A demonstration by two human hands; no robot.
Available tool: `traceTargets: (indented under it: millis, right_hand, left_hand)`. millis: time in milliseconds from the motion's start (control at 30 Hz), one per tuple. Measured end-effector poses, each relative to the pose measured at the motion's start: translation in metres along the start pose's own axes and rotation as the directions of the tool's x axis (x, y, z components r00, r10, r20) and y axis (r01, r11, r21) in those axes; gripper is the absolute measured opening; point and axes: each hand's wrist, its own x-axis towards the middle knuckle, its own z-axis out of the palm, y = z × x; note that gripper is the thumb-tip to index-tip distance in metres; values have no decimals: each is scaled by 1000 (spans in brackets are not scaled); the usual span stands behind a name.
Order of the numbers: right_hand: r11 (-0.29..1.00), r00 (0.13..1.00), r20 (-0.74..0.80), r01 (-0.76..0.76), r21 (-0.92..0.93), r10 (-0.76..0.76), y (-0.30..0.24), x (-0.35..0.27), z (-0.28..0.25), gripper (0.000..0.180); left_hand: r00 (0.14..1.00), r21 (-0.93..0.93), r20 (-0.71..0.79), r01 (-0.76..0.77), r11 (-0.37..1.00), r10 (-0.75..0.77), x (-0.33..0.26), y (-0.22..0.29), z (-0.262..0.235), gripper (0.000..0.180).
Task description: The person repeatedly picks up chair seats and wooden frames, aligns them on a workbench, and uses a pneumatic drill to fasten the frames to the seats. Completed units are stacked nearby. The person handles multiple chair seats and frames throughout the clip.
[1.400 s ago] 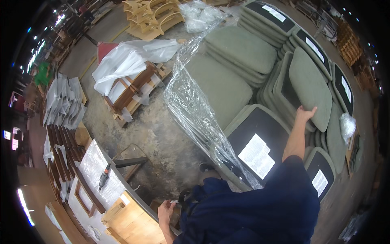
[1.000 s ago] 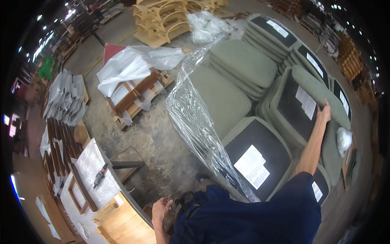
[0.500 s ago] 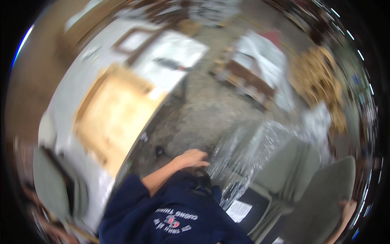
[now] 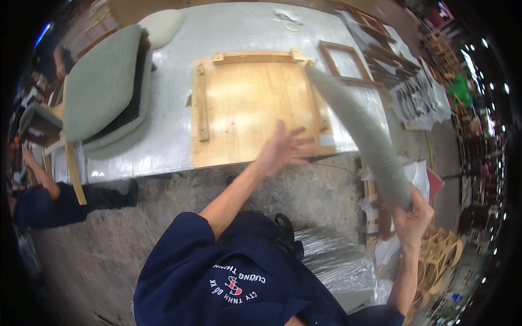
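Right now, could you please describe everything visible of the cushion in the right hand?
The grey-green cushion is blurred and shows nearly edge-on, long and narrow, with a fabric-like surface. It slants, its near end gripped by the right hand, its far end overlapping the wooden panel in view; whether those two touch, I cannot tell.

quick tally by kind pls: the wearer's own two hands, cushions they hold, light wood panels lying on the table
Left hand and right hand: 2
Held cushion: 1
Light wood panel on the table: 1
Total: 4
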Motion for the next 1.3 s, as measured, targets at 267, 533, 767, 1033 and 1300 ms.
traceTargets:
  millis: [267, 533, 767, 1033, 1300]
  right_hand:
    - [774, 753, 267, 632, -41, -602, -45, 73, 218, 52]
    - [809, 789, 288, 583, -72, -543, 5, 79, 348, 61]
    - [921, 813, 450, 386, 57, -369, 11, 64, 396, 79]
    - [850, 820, 277, -527, 21, 501, 120, 122, 378, 88]
    - [851, 745, 484, -525, 0, 460, 130, 135, 388, 88]
  left_hand:
    - [790, 3, -600, -153, 988, 125, -102, 81, -96, 85]
    - [684, 48, -730, 43, 998, 6, -96, 40, -125, 76]
    - [580, -177, -783, 140, 974, -225, -86, -6, -162, 72]
    - [237, 117, -967, 78, 990, 95, -53, -17, -146, 78]
    - [68, 43, -997, 149, 988, 33, -41, -26, -152, 81]
